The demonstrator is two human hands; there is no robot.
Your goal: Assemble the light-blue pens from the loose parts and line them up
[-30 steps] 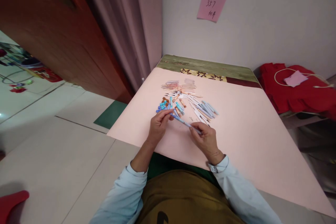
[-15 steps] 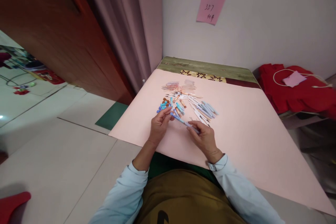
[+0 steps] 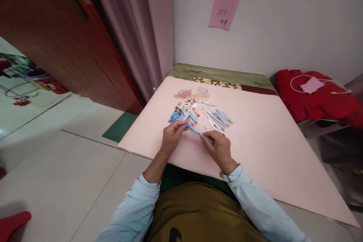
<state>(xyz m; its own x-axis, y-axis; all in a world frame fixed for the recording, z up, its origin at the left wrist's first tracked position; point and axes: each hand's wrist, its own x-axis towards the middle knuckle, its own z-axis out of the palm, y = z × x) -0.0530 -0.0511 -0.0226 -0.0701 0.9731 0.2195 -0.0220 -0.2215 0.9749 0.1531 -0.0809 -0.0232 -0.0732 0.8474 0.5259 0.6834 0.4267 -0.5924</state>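
A slim blue pen [image 3: 194, 129] is held slantwise between my two hands above the near part of the table. My left hand [image 3: 171, 138] pinches its upper left end, where a darker blue piece shows between thumb and forefinger. Farther down, my right hand [image 3: 219, 146] has its fingers closed around the lower right end, which is mostly hidden. Just beyond my left hand lie small blue, turquoise and brown caps [image 3: 176, 113] and short printed pen parts [image 3: 195, 112]. White refills [image 3: 213, 121] and pale blue barrels [image 3: 224, 116] lie past my right hand.
Pinkish paper [image 3: 269, 151] covers the table. Clear plastic pieces [image 3: 187, 94] lie toward the back. A pink note [image 3: 224, 11] is stuck to the wall. Red cloth [image 3: 295, 102] with a white cord sits at the right, and a brown door [image 3: 70, 38] stands at the left.
My left fingertips have shifted slightly along the pen's upper end, and my hands are a little closer together. The view has moved slightly. Both hands still hold the pen.
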